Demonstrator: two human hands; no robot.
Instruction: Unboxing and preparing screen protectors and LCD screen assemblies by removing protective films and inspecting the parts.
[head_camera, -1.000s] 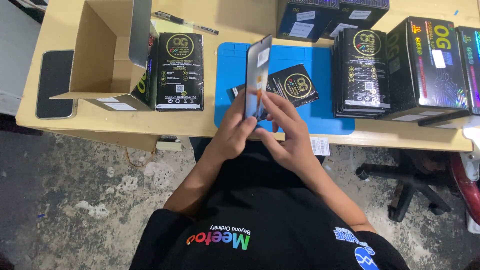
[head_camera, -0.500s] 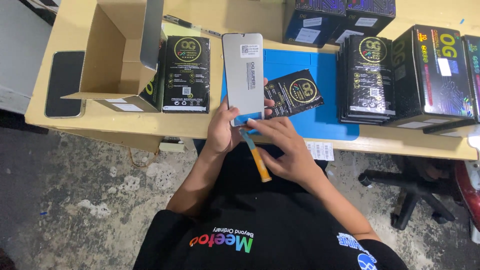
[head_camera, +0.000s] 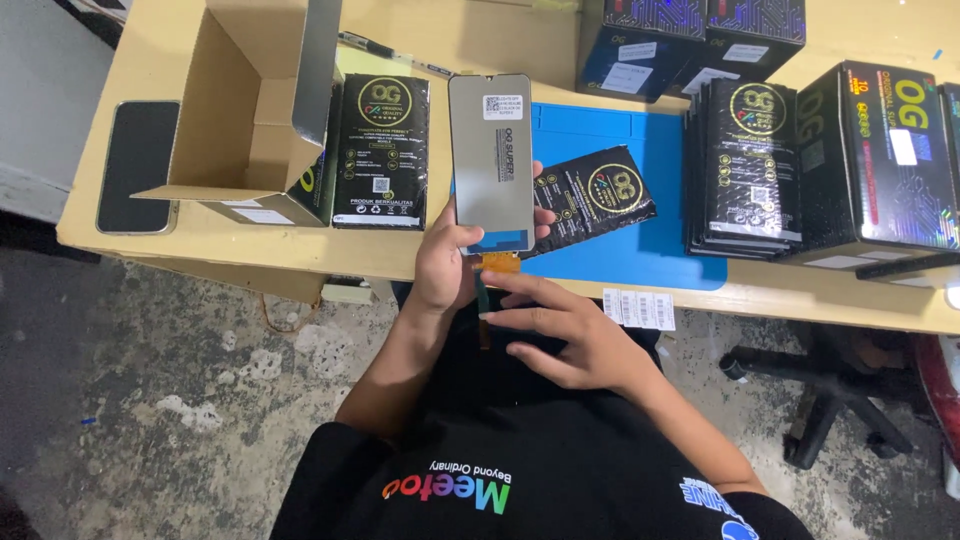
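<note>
Wooden table fills the top of my view, pale tan, edge running left to right above the concrete floor. Blue mat lies on it, centre-right. Open cardboard box sits on the left part, flaps up, inside bare as far as I see. Big black boxes stand at the right edge, a stack of flat black packs just beside them on the mat's right side. Two dark boxes at the top, behind the mat. One upright black pack leans against the cardboard box. Dark phone lies flat near the table's left edge. Smaller black pack lies tilted on the mat, partly behind the panel.

Grey phone screen panel is held upright over the table's near edge, between the upright pack and the mat, white label near its top. Left hand grips its lower end, fingers wrapped around the sides. Orange flex ribbon hangs from the panel's bottom. Right hand is below it, fingers loosely extended, index tip touching the ribbon, holding nothing I can make out. White barcode stickers on the table edge, right of that hand.
</note>
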